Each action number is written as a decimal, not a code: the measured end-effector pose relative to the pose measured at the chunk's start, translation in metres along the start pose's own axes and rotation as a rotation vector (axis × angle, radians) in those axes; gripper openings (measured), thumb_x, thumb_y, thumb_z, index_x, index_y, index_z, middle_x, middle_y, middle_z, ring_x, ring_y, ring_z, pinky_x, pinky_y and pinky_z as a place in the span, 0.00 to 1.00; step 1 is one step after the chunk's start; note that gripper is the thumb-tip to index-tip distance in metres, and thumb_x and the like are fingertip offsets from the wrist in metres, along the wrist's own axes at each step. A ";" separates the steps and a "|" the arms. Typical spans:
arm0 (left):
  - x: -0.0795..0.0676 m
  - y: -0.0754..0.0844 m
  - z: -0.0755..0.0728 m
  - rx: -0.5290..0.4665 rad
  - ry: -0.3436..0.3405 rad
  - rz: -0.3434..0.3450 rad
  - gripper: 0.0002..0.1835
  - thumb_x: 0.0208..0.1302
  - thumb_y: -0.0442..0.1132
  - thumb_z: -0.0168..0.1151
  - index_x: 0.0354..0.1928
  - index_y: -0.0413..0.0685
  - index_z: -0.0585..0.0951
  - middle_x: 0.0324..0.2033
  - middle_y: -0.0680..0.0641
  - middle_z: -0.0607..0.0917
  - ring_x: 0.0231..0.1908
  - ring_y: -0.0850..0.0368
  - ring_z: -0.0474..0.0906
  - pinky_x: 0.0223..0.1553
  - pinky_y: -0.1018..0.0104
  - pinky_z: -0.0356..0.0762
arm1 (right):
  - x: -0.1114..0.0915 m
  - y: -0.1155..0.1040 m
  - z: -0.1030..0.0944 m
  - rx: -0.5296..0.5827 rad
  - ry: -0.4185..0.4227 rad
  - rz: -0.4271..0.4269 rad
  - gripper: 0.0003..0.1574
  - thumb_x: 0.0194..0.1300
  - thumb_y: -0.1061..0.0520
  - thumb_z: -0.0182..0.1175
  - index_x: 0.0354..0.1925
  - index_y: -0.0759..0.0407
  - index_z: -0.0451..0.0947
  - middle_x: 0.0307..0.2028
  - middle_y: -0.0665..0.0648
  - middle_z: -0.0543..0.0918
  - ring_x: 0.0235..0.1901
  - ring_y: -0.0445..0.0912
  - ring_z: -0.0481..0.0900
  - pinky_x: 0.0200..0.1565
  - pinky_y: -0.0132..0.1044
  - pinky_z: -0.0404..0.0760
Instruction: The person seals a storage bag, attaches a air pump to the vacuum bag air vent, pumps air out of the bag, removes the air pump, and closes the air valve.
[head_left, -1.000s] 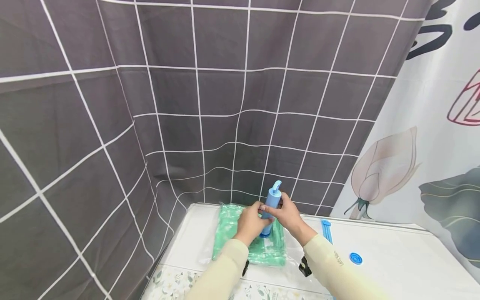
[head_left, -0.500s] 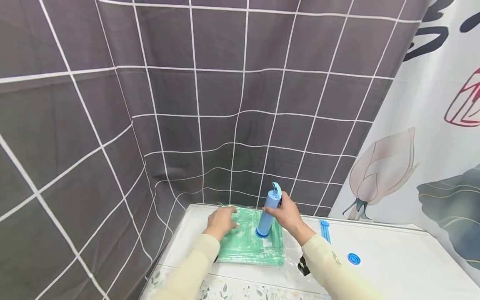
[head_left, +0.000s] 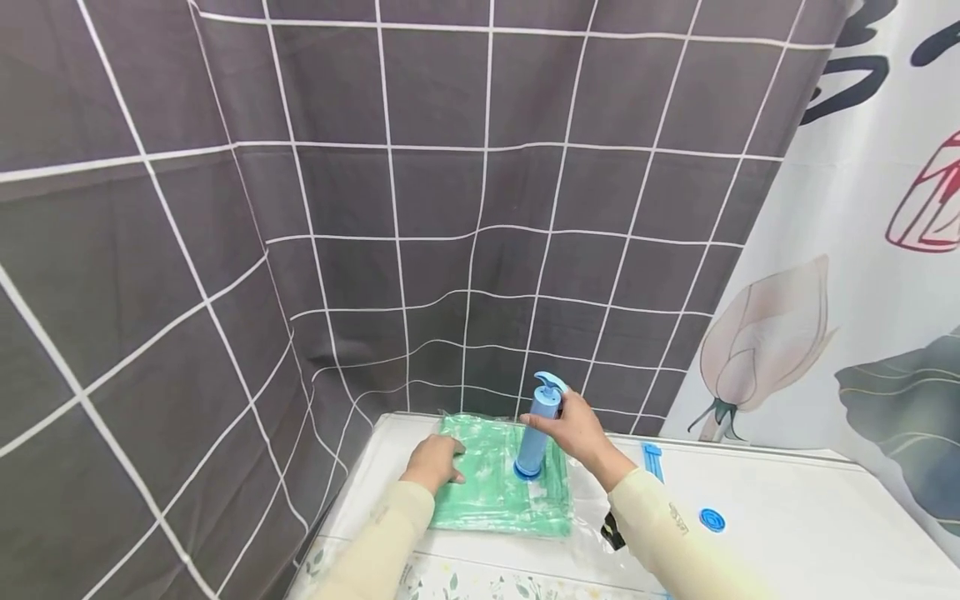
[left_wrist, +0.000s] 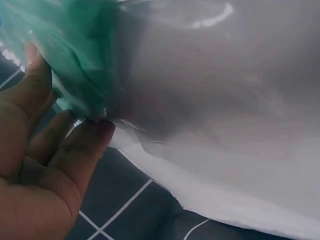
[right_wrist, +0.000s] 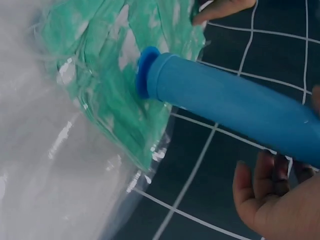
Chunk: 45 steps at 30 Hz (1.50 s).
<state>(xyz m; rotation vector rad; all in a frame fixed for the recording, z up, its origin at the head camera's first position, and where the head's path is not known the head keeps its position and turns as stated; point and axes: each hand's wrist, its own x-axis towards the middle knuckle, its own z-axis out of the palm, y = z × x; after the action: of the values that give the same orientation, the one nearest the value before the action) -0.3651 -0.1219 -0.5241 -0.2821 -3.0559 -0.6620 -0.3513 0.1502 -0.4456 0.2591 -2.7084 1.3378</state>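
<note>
A light-blue hand pump (head_left: 536,437) stands slightly tilted on a clear vacuum storage bag (head_left: 487,508) with folded green fabric inside. Its darker blue base (right_wrist: 145,72) sits against the bag's top. My right hand (head_left: 579,431) grips the upper part of the pump barrel, thumb on the near side. Above it the curved pump handle (head_left: 551,382) sits low on the barrel. At the bag's left side, my left hand (head_left: 433,461) rests with thumb and fingers spread, fingertips (left_wrist: 102,132) right at the edge of the green bundle.
The white tabletop (head_left: 637,508) carries a round blue cap (head_left: 712,520) and a blue slider strip (head_left: 652,461) to the right of the bag. A grey curtain (head_left: 420,250) with white grid lines hangs behind and to the left. Clear loose plastic extends beyond the green bundle.
My left hand has let go of the pump and moved left to the bag's edge. My right hand keeps its grip, and the pump handle has turned and sits lower.
</note>
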 end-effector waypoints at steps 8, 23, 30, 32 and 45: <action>-0.001 0.002 0.005 0.009 -0.013 0.038 0.33 0.51 0.42 0.82 0.62 0.39 0.90 0.62 0.36 0.92 0.66 0.33 0.88 0.74 0.39 0.85 | 0.000 -0.003 -0.010 0.023 -0.045 0.051 0.51 0.68 0.60 0.73 0.80 0.78 0.64 0.68 0.79 0.83 0.68 0.72 0.85 0.70 0.65 0.88; 0.001 0.013 0.012 0.042 -0.005 0.057 0.34 0.46 0.42 0.84 0.59 0.38 0.92 0.58 0.36 0.94 0.61 0.33 0.91 0.72 0.35 0.86 | -0.009 0.018 0.015 -0.091 0.035 0.071 0.49 0.71 0.50 0.80 0.77 0.70 0.69 0.65 0.75 0.88 0.64 0.71 0.89 0.65 0.66 0.91; 0.005 0.012 0.007 0.013 -0.001 0.021 0.33 0.48 0.40 0.84 0.59 0.37 0.91 0.58 0.36 0.94 0.56 0.37 0.92 0.71 0.39 0.88 | -0.010 0.020 0.008 0.128 0.034 0.038 0.46 0.73 0.64 0.73 0.77 0.76 0.61 0.68 0.81 0.82 0.67 0.73 0.85 0.69 0.65 0.88; 0.007 0.010 0.007 0.018 -0.003 0.018 0.33 0.47 0.40 0.84 0.59 0.38 0.92 0.57 0.36 0.95 0.53 0.39 0.93 0.69 0.41 0.89 | -0.011 0.020 -0.005 0.173 0.059 0.012 0.45 0.72 0.64 0.72 0.76 0.76 0.61 0.66 0.81 0.82 0.65 0.71 0.87 0.68 0.63 0.90; 0.012 -0.002 -0.009 0.097 -0.007 -0.002 0.34 0.45 0.43 0.86 0.59 0.39 0.92 0.59 0.36 0.94 0.63 0.33 0.90 0.73 0.35 0.85 | -0.051 0.100 -0.175 -0.330 0.102 0.141 0.52 0.78 0.46 0.69 0.79 0.80 0.60 0.68 0.88 0.78 0.60 0.79 0.86 0.57 0.71 0.92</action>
<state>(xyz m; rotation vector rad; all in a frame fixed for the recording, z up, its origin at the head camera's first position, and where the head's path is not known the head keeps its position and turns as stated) -0.3776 -0.1249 -0.5160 -0.2810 -3.0832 -0.5122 -0.3176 0.3543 -0.4255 -0.0294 -2.8438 0.8802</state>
